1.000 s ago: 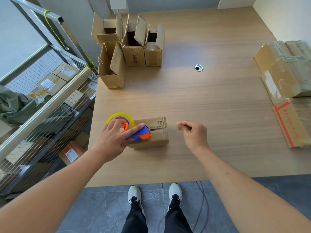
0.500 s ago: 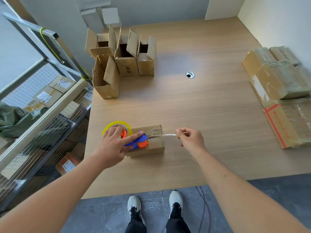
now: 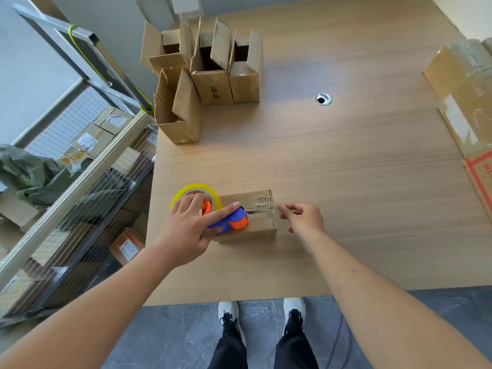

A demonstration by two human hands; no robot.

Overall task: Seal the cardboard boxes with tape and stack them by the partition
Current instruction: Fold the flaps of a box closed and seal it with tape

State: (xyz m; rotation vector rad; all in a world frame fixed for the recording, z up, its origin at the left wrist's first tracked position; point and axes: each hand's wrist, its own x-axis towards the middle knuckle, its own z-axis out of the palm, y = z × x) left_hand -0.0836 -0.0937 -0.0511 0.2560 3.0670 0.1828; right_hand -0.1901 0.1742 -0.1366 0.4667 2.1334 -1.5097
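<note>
A small closed cardboard box (image 3: 258, 225) lies on the wooden table (image 3: 346, 182) near its front edge. A blue and orange tape dispenser (image 3: 231, 218) with a yellow roll (image 3: 195, 189) sits on the box's left part. My left hand (image 3: 191, 227) grips the dispenser, index finger stretched along its top. My right hand (image 3: 303, 218) pinches the free end of a clear tape strip (image 3: 262, 209) that runs from the dispenser across the box's top to its right edge.
Several open empty boxes (image 3: 213, 75) stand at the table's far left. Taped boxes (image 3: 468, 102) lie stacked along the right edge by the wall. A cable hole (image 3: 323, 98) is mid-table. A wire rack (image 3: 80, 182) with parcels stands left of the table.
The tape strip was drawn out between dispenser and right hand, then the right hand moved back left to the box's right edge. The head view shifted closer.
</note>
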